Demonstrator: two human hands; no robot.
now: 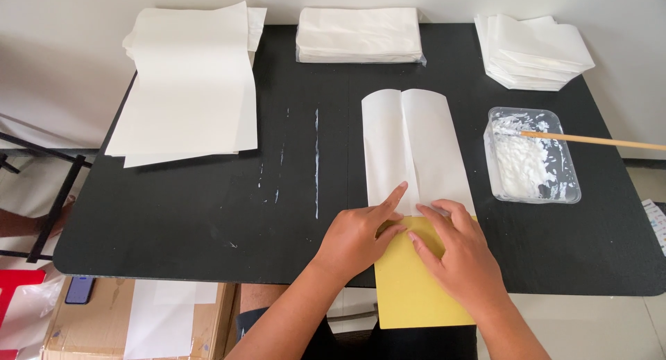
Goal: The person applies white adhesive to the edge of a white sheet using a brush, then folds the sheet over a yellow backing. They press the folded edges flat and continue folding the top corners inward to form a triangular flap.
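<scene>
At lower centre of the frame, a folded white paper sheet is pressed flat onto the black table by both hands. The left hand is laid open with its forefinger on the central seam; the right hand is spread over the yellow card tucked under the paper's near end. Nothing is gripped.

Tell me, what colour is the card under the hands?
Yellow. The card sticks out from the folded white paper, shown best in the head view.
</scene>
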